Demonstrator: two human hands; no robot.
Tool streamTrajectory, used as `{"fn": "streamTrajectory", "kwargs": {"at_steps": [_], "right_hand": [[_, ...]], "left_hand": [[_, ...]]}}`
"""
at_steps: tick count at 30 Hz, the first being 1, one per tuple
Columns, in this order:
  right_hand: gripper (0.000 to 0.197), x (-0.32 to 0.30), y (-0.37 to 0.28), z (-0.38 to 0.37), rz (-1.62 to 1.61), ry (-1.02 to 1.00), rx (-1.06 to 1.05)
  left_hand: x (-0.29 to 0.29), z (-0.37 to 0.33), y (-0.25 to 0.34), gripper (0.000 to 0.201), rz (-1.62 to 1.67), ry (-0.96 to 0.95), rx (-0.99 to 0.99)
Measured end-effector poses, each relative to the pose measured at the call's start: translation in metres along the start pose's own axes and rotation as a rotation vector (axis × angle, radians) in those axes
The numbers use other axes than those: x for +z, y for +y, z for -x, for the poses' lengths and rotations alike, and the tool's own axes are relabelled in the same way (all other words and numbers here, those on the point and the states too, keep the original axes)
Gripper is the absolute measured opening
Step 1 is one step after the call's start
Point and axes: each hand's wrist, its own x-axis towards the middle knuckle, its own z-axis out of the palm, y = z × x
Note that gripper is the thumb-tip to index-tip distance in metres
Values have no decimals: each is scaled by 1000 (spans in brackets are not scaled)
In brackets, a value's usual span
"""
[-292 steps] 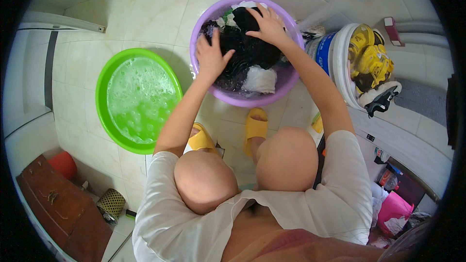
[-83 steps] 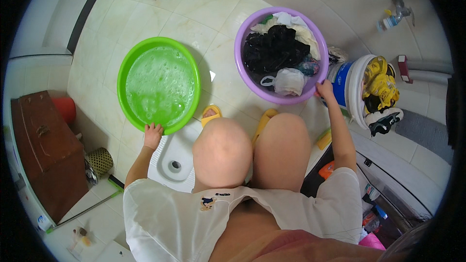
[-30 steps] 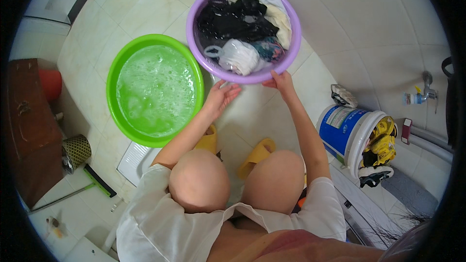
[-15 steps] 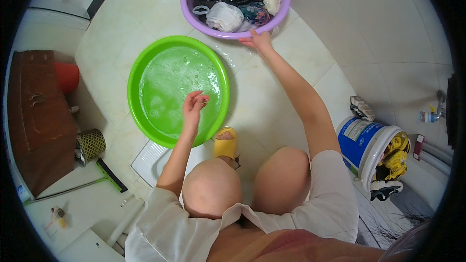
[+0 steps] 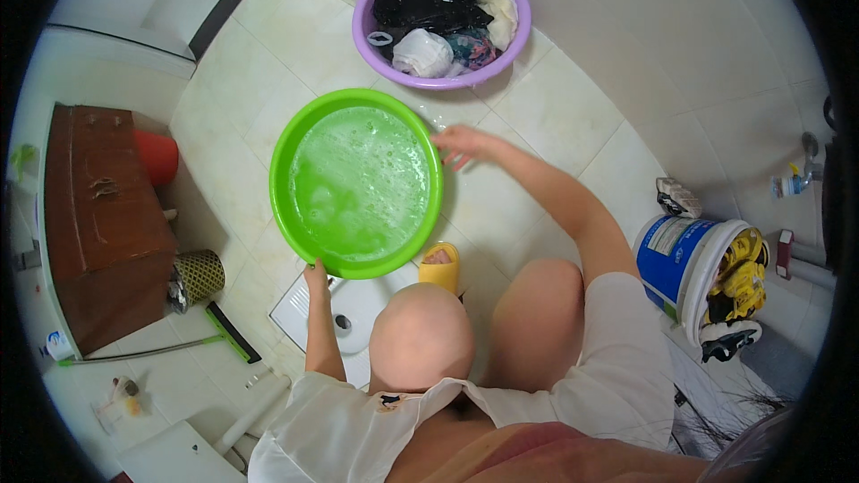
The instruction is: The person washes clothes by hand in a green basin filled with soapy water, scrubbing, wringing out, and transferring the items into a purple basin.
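Note:
A round green basin (image 5: 284,215) of foamy, soapy water stands on the floor in front of me. At its near-left rim, my left hand (image 5: 316,275) grips the edge, with the thumb on top and the other fingers hidden below. Beside the right rim is my right hand (image 5: 463,145), its fingers apart and slightly blurred; the fingertips are at or very near the rim, and I cannot tell if they touch. Farther off, a purple basin (image 5: 524,2) holds wet clothes: a black garment (image 5: 429,5), a white bundled cloth (image 5: 422,54) and a patterned piece (image 5: 472,48).
A white squat toilet (image 5: 358,326) lies in the floor just nearer than the green basin. To the right is a blue-and-white bucket (image 5: 667,255) with shoes. On the left are a brown cabinet (image 5: 107,224), a red bin (image 5: 157,157), a mesh basket (image 5: 199,275) and a squeegee (image 5: 233,333).
My right hand has left the purple basin's rim and come back to the green basin's right side. My left hand has moved from above the water to the near-left rim and taken hold.

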Motion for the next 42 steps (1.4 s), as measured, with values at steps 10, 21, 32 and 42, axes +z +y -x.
{"fn": "streamTrajectory", "kwargs": {"at_steps": [10, 21, 32, 42], "right_hand": [[31, 40, 27, 3, 146, 196, -105], [30, 42, 91, 45, -56, 155, -83], [30, -4, 142, 138, -228, 137, -12], [45, 13, 191, 202, -13, 259, -160]], "left_hand": [[9, -1, 15, 32, 125, -221, 21], [12, -31, 25, 37, 15, -490, -111], [75, 44, 45, 43, -198, -668, 7], [94, -14, 73, 46, -342, -703, -36]]}}
